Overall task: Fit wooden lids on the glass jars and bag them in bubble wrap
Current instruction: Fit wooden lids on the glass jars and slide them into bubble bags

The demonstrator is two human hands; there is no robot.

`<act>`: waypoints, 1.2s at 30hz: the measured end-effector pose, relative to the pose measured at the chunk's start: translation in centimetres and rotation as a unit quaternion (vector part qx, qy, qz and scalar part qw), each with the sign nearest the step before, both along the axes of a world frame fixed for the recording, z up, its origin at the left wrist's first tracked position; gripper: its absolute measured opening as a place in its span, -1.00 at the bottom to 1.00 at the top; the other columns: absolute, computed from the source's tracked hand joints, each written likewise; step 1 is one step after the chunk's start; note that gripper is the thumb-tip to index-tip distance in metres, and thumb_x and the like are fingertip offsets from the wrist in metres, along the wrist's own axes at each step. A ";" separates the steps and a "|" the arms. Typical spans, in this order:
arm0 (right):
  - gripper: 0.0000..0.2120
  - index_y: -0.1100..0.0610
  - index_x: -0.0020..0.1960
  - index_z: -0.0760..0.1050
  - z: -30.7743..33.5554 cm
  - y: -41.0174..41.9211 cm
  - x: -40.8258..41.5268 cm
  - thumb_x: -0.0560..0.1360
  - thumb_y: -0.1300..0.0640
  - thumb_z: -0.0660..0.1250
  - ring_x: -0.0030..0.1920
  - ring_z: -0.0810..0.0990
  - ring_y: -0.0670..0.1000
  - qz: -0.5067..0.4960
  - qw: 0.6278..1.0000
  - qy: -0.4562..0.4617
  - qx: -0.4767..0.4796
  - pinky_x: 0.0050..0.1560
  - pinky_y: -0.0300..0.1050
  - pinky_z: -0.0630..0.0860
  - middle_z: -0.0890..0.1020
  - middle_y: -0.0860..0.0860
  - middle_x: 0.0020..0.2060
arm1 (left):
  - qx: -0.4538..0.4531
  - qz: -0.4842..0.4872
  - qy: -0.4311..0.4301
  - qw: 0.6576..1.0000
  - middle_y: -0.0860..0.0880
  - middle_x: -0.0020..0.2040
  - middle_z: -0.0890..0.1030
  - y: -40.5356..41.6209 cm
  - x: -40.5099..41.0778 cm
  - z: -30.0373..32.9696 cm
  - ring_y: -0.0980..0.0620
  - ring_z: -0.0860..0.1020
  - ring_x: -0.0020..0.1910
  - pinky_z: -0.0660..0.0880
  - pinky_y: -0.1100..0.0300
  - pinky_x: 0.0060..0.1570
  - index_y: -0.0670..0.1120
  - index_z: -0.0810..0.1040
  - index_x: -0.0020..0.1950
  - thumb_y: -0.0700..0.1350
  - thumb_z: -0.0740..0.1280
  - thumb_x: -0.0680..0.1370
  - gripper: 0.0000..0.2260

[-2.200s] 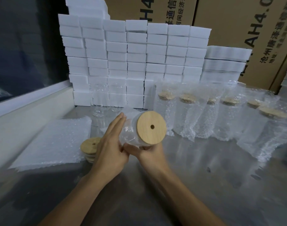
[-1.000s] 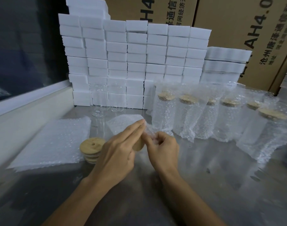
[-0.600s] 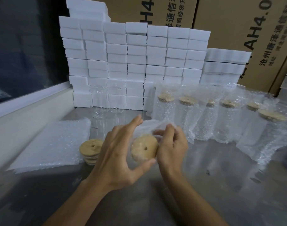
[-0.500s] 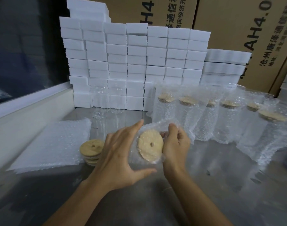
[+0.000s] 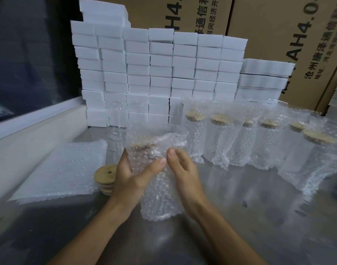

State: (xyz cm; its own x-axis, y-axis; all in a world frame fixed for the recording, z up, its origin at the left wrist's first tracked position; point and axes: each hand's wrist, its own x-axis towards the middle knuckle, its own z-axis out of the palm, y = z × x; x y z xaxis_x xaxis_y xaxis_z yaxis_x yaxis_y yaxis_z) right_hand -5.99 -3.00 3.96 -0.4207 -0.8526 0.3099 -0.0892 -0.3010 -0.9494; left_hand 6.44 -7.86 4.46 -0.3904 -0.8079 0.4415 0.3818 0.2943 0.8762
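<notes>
At the frame's center a glass jar sits upright inside a clear, knobbly bubble-wrap bag (image 5: 160, 190) on a dull, scuffed metal table (image 5: 259, 217); its round wooden lid (image 5: 142, 146) shows blurred through the plastic near the bag's loose, crumpled top. The left hand (image 5: 129, 178) grips the bag's left side, thumb curled across the front and fingers behind it. The right hand (image 5: 185, 175) is loosely open at the bag's right side, fingers slightly bent; I cannot tell whether they touch the wrap. At left lie flat bubble-wrap bags (image 5: 62, 173) and a short stack of holed wooden lids (image 5: 104, 178). At right stand bagged jars (image 5: 221, 138). Behind, bare jars (image 5: 118, 121), white foam blocks (image 5: 160, 69), cardboard boxes (image 5: 269, 25).
</notes>
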 end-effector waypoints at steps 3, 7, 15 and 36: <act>-0.47 0.35 -0.17 0.43 0.5 0.0 0.1 0.56 -0.16 0.31 -0.27 0.46 0.02 -0.040 0.998 0.004 -0.046 -0.17 -0.03 0.45 0.45 0.26 -0.31 | 0.034 -0.007 -0.007 0.999 -0.10 0.08 0.68 -0.1 0.1 0.0 -0.09 0.66 0.07 0.61 0.04 0.03 -0.09 0.55 0.23 0.10 0.53 0.28 -0.42; -0.58 0.26 -0.29 0.40 0.6 0.1 0.1 0.66 0.03 0.24 -0.37 0.39 -0.09 -0.079 0.996 -0.014 -0.049 -0.31 -0.15 0.38 0.44 0.05 -0.44 | 0.029 -0.036 -0.031 0.998 -0.08 0.13 0.67 -0.1 0.1 0.0 -0.08 0.64 0.11 0.55 -0.02 0.09 -0.06 0.52 0.27 0.10 0.56 0.26 -0.37; -0.55 0.41 -0.15 0.40 0.2 -0.2 -0.3 0.64 0.01 0.27 -0.32 0.37 0.08 -0.154 0.978 -0.108 -0.094 -0.25 -0.02 0.37 0.43 0.15 -0.36 | 0.065 -0.128 -0.056 0.988 -0.09 0.13 0.67 0.4 -0.4 -0.9 -0.09 0.64 0.12 0.61 0.11 -0.02 0.02 0.50 0.27 -0.02 0.62 0.22 -0.36; -0.39 -0.06 0.31 0.44 -1.9 -0.4 1.3 0.33 0.14 0.58 0.16 0.67 -0.09 0.048 0.987 0.155 -0.010 0.18 -0.02 0.62 0.67 -0.09 0.14 | -0.025 0.052 0.012 0.998 0.00 0.05 0.66 -0.2 0.2 0.1 0.00 0.66 0.02 0.59 0.21 -0.11 -0.04 0.40 0.32 -0.17 0.46 0.33 -0.43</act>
